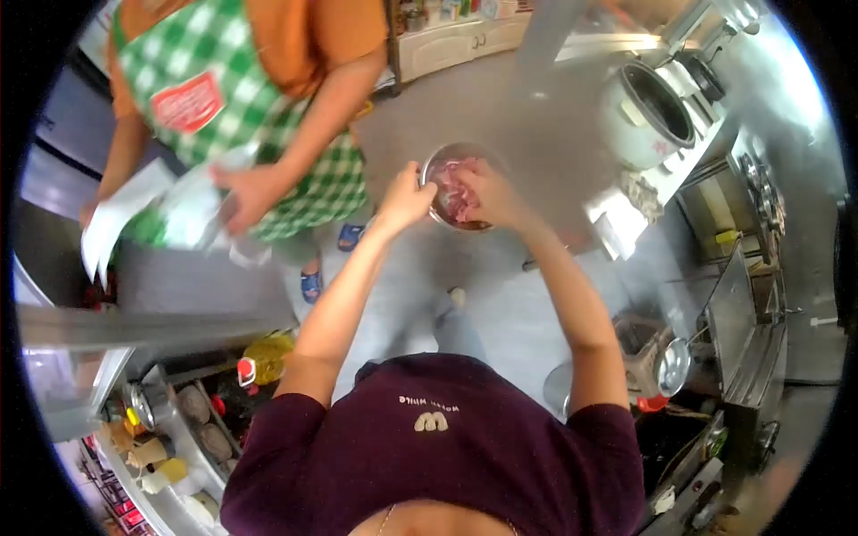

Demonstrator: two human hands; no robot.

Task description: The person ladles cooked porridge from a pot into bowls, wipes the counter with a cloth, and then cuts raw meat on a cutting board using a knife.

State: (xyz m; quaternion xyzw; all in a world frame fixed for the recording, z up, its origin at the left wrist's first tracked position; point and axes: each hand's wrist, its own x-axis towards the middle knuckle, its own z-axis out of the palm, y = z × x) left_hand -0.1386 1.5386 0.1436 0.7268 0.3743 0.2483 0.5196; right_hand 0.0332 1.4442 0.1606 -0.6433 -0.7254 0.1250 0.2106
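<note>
A round metal bowl [461, 146] holding pink slices of raw meat [459, 181] is held out in front of me. My left hand [407, 202] is closed on the bowl's left rim, thumb towards the inside. From the right, my right hand [497, 198] reaches over the rim and touches the meat. It is blurred, and its fingers are partly hidden, so whether they grip a slice does not show.
At the left stands a person in a green checked apron [259, 94], holding white sheets [125, 210]. A large white pot [630, 134] sits at the upper right. An oil bottle [265, 360] is low on the left; a beige container [645, 353] stands right of me.
</note>
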